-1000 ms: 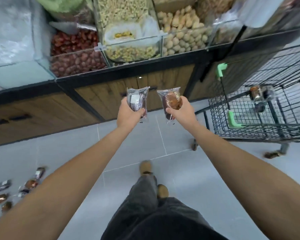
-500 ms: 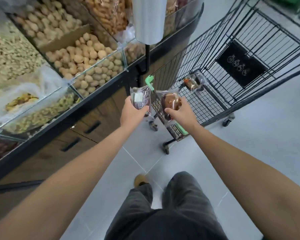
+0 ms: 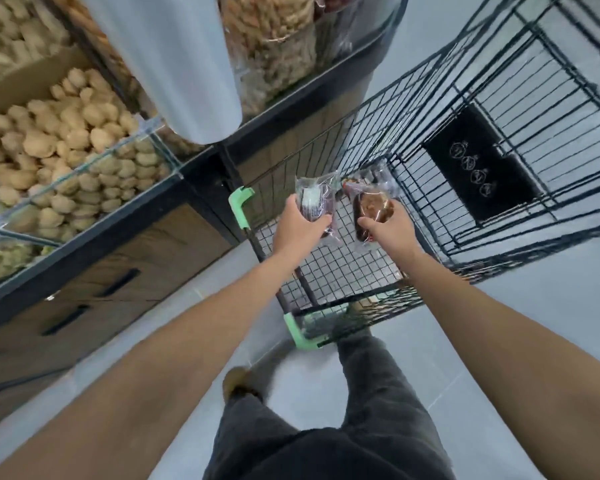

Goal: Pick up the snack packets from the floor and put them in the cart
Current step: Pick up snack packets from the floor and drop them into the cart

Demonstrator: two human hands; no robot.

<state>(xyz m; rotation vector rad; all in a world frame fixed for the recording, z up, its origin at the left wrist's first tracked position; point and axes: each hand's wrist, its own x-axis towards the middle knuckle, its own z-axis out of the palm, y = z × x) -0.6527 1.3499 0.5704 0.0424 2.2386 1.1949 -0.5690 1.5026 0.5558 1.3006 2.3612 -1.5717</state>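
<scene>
My left hand [image 3: 300,225] grips a clear snack packet with a dark, white-labelled content [image 3: 315,201]. Beside it my right hand [image 3: 388,228] grips a second clear packet holding a brown snack [image 3: 371,209]. Both packets hang over the near end of the black wire cart [image 3: 430,109], above its mesh floor. The cart has mint-green corner pieces [image 3: 240,207]. Another packet partly shows behind the right-hand one inside the cart.
A display counter [image 3: 174,216] with glass bins of biscuits [image 3: 66,143] and wooden drawers runs along the left, close to the cart. A pale cylinder [image 3: 174,60] hangs above it. Grey tiled floor [image 3: 534,306] lies to the right; my legs and shoe are below.
I have turned and stepped toward the cart. Both hands, still holding their packets, have moved from in front of the counter to above the cart's basket.
</scene>
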